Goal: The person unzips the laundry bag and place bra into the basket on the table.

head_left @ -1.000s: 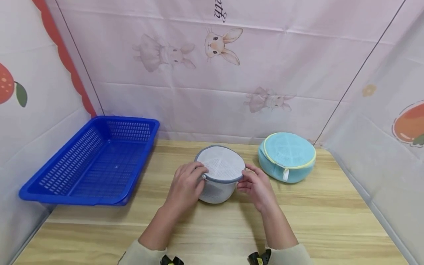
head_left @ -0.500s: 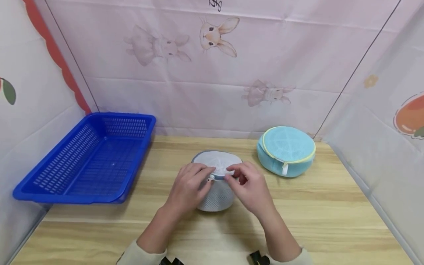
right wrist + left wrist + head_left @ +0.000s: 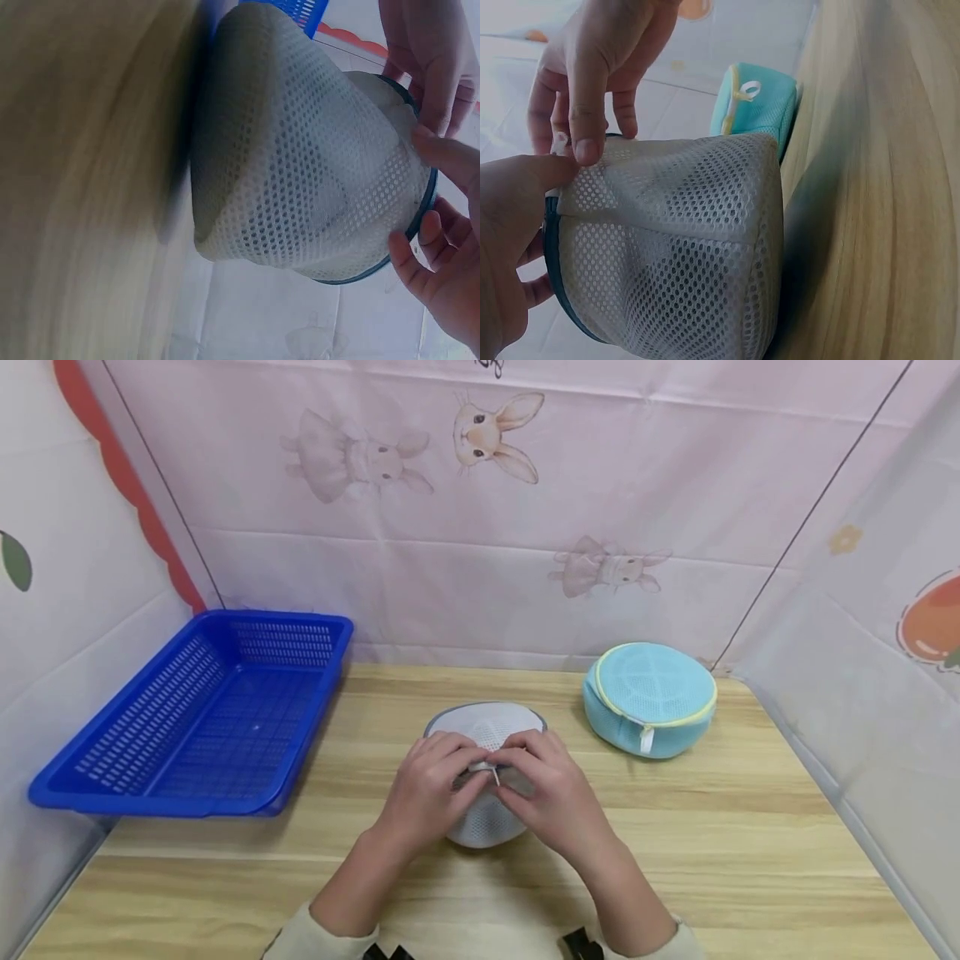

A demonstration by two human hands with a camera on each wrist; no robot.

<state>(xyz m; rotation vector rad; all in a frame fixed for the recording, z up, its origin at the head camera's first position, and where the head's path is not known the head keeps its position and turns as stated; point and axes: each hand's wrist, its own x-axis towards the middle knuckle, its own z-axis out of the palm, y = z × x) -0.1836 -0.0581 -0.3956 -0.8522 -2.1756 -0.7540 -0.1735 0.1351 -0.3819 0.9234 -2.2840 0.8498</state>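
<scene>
A round white mesh laundry bag [image 3: 487, 822] with a grey-blue zippered rim stands on the table in front of me. At its front rim my left hand [image 3: 431, 785] grips the edge between thumb and fingers. My right hand [image 3: 551, 789] meets it from the other side, thumb and forefinger around the small white zipper pull [image 3: 496, 775]. The fingertips largely hide the pull and the front of the rim. In the left wrist view the right hand [image 3: 592, 67] reaches in from above, and the mesh side [image 3: 675, 247] is slightly creased.
A blue plastic basket [image 3: 341, 693] with slotted walls stands at the left. At the back right sits a light blue mesh laundry bag [image 3: 652, 693] with yellow trim and a white pull. Printed cloth walls [image 3: 450, 602] enclose the wooden table [image 3: 750, 827] at the back and sides.
The right hand has left the bag's right rim and come to its front, beside the left hand. The bag has shifted slightly nearer, its zipper pull now between the hands.
</scene>
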